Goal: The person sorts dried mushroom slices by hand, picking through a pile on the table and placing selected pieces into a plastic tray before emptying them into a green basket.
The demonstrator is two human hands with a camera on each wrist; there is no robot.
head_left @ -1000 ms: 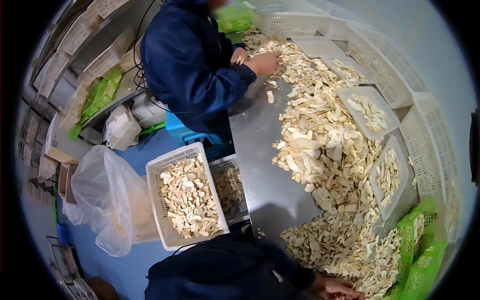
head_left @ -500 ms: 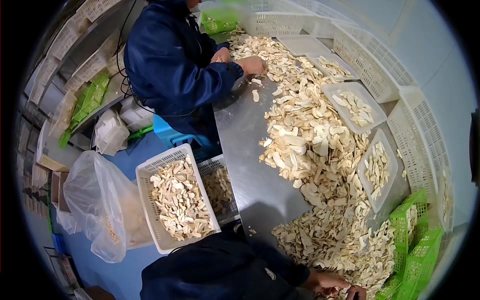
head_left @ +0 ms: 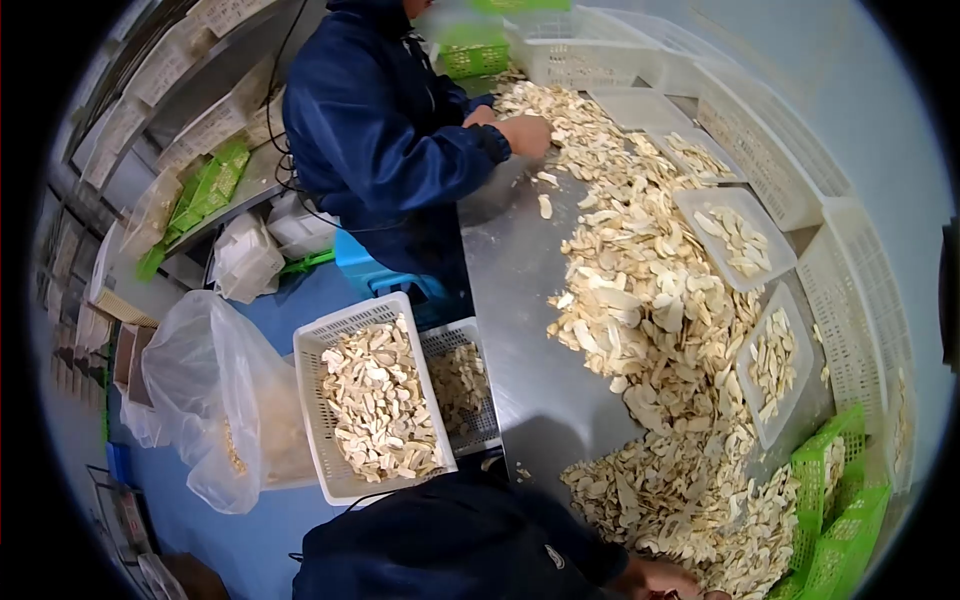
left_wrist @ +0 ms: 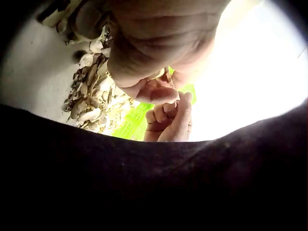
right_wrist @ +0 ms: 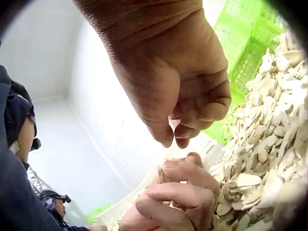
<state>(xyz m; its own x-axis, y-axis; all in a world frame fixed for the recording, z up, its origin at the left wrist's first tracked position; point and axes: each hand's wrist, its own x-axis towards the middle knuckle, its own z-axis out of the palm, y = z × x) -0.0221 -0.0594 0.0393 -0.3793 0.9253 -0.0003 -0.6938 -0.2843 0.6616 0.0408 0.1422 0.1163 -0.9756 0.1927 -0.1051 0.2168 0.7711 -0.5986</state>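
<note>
My left hand [head_left: 655, 578] is at the bottom edge of the head view, beside the pile of dried mushroom slices [head_left: 640, 485]. In the right wrist view the left hand's fingers [right_wrist: 178, 195] curl around pale slices [right_wrist: 161, 174], mostly hidden by them. A thin slice [left_wrist: 170, 79] pokes out of that grip in the left wrist view. My right hand [right_wrist: 178, 82] is just above, fingers curled and thumb close to the index fingertip. The left wrist view puts the right thumb [left_wrist: 185, 108] right at the slice's end; I cannot tell whether it is pinched.
Green baskets [head_left: 845, 520] stand at the pile's right. Shallow trays [head_left: 737, 235] with slices and tall white crates [head_left: 840, 280] line the table's far side. A slice-filled crate [head_left: 310, 400] stands left of the steel table [head_left: 530, 330]. Another person [head_left: 380, 130] works at its upper end.
The head view swung one way and back. My hands now sit slightly lower at the frame edge, still close together. The other person's front hand has drawn back from the pile.
</note>
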